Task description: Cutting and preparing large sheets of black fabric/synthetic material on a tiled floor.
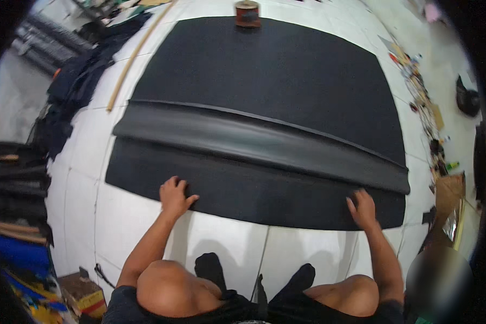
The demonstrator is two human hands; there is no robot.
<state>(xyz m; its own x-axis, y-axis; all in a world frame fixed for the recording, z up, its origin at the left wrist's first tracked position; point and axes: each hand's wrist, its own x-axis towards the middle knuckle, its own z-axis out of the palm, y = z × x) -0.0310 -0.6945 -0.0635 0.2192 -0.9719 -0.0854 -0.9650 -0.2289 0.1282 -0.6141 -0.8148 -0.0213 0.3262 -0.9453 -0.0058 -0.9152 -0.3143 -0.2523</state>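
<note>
A large black sheet (264,70) lies over the floor in front of me, with a matt, cloth-like surface. Across it runs a glossier dark strip (254,137), rolled or folded along its long edges; I cannot tell if it is a separate piece. My left hand (175,197) rests on the sheet's near edge at the left, thumb apart from the bent fingers. Near the right end of that edge, my right hand (364,208) touches the sheet with its fingers apart. A reddish-brown can (248,15) stands on the sheet's far edge.
White floor tiles (129,216) surround the sheet. Along the left lie a wooden stick (132,59), dark cloth (81,92) and stacked rolls (16,178). A cardboard box (83,294) sits at the lower left. Small clutter (416,92) lines the right side, with brown cardboard (449,191).
</note>
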